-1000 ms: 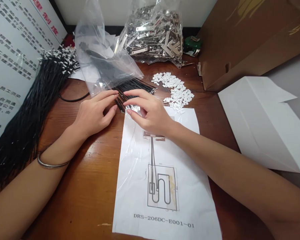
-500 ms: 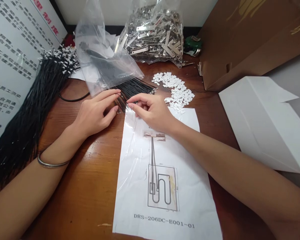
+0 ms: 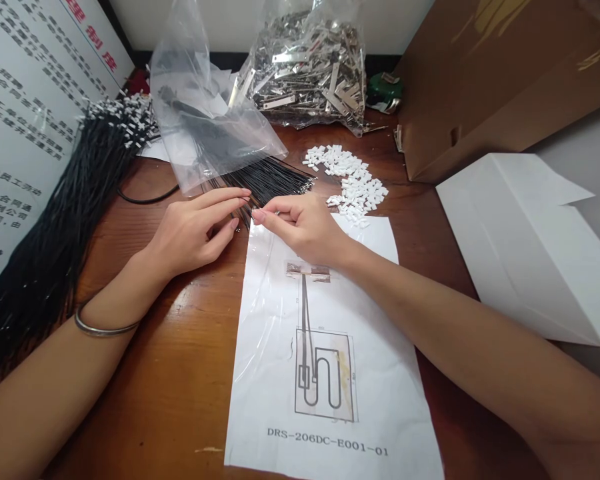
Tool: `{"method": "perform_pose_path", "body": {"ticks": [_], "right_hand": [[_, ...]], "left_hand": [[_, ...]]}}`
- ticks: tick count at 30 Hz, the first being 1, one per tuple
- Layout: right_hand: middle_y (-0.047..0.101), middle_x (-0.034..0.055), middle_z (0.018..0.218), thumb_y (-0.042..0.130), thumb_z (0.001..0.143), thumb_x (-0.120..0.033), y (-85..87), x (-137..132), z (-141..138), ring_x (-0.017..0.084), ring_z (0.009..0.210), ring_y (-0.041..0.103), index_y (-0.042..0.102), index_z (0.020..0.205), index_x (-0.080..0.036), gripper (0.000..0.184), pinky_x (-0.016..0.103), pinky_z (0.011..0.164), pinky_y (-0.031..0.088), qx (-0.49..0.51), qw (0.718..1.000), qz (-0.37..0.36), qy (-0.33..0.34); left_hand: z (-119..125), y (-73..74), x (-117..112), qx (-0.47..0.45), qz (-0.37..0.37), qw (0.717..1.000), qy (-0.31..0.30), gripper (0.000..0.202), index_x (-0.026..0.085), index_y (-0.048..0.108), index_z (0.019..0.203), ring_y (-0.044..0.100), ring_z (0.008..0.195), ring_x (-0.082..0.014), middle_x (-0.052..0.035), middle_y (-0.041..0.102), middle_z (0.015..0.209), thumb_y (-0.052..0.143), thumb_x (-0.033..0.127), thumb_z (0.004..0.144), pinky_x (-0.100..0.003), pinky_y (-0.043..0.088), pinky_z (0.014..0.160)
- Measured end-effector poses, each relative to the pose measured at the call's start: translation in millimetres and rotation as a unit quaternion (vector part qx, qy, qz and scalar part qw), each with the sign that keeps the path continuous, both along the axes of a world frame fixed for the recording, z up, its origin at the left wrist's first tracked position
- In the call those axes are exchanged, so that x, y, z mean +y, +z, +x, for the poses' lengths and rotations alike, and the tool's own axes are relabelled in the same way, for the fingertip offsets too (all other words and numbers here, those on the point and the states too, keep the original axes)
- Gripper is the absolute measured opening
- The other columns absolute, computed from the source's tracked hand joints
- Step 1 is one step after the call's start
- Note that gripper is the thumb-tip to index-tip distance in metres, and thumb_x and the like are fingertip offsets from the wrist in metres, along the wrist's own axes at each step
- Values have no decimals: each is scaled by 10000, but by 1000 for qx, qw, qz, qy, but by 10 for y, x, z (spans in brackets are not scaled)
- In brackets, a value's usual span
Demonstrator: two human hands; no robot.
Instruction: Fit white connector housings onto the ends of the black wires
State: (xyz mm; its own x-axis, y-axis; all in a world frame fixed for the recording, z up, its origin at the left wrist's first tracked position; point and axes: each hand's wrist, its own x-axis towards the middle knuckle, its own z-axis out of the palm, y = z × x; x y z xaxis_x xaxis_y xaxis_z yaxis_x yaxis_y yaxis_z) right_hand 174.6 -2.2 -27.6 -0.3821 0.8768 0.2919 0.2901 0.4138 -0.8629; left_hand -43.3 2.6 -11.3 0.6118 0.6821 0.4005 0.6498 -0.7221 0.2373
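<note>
Over the near ends of a bundle of thin black wires (image 3: 273, 179), my left hand (image 3: 193, 227) has its fingers stretched out and its thumb apart, with the fingertips at the wires. My right hand (image 3: 305, 227) faces it, thumb and forefinger pinched together at the wire tips. What sits in that pinch is too small to make out. Many of the wires run back under a clear plastic bag (image 3: 215, 127). Right of the bundle lies a heap of small white connector housings (image 3: 357, 183). Below my hands is a printed drawing sheet (image 3: 267, 373), partly covered by my right forearm.
A clear bag of metal strips (image 3: 305, 73) stands at the back, beside a green object (image 3: 384, 92). On the left hangs a thick bundle of black wires with white ends (image 3: 75, 193). A brown box (image 3: 480, 87) and a white carton (image 3: 525, 240) occupy the right.
My right hand's thumb and forefinger have dipped slightly and closed more tightly. My left fingertips have shifted a little to the right and down, nearer the right hand.
</note>
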Motion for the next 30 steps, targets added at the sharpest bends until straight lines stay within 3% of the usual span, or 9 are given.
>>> {"method": "perform_pose_path", "body": {"ticks": [3,5,6,8,11,14,18,25,30], "right_hand": [[263,-95,470,617,920,-490,-11,5,5,74,459,210,641,727,-177,368,271,475,178,-7,1000,17,3],[293,-107,472,647,907,-398,-36,14,11,75,450,248,673,873,-178,225,261,480,224,-2,999,43,-1],[359,-106,493,663,893,-356,-50,18,15,74,452,281,673,972,-176,197,255,485,254,5,999,52,-1],[553,-79,625,675,871,-291,-74,25,22,63,459,325,626,1164,-174,319,243,486,297,25,998,60,8],[722,4,981,639,877,-232,-85,25,35,32,443,296,549,1303,-183,437,232,462,311,35,997,56,46],[726,50,1168,601,889,-198,-77,18,46,33,464,353,551,1309,-196,423,228,479,354,14,995,67,70],[719,61,1224,568,897,-164,-69,9,49,77,596,526,599,1260,-187,365,251,594,470,1,993,86,74],[671,69,1362,530,900,-138,-64,5,55,60,515,434,510,1395,-221,503,260,590,496,-10,993,73,94],[674,53,1358,514,916,-135,-56,-3,53,55,510,438,548,1364,-220,458,251,581,494,-21,992,83,91]], "left_hand": [[-5,-7,3,-12,0,1000,-12,342,201,705,1191,692,1158,-222,-75,700,1312,498,226,920,-352,579,985],[-9,-14,5,-16,-3,1000,-13,351,202,701,1202,689,1162,-226,-79,695,1317,504,206,912,-353,578,989],[-10,-16,6,-16,-4,1000,-13,356,203,700,1208,688,1163,-229,-81,694,1318,506,204,909,-356,576,993],[-11,-21,4,-13,-9,1000,-11,363,202,698,1216,686,1165,-235,-85,694,1314,505,211,908,-361,572,1001],[-9,-21,-2,-10,-14,1000,-11,357,199,702,1203,695,1143,-233,-86,692,1316,503,222,908,-351,582,976],[-9,-14,-5,-19,-14,1000,-12,358,202,700,1199,685,1159,-235,-80,680,1337,511,215,896,-351,576,988],[-17,-9,5,-39,-27,999,4,345,199,702,1159,675,1161,-241,-85,664,1357,517,207,868,-375,576,985],[-31,-24,34,-52,-42,997,27,375,190,693,1147,690,1064,-225,-101,652,1357,505,198,822,-323,610,793],[-15,2,24,-69,-57,996,16,345,188,679,1134,672,1081,-229,-101,658,1308,516,205,831,-365,604,892]]}}
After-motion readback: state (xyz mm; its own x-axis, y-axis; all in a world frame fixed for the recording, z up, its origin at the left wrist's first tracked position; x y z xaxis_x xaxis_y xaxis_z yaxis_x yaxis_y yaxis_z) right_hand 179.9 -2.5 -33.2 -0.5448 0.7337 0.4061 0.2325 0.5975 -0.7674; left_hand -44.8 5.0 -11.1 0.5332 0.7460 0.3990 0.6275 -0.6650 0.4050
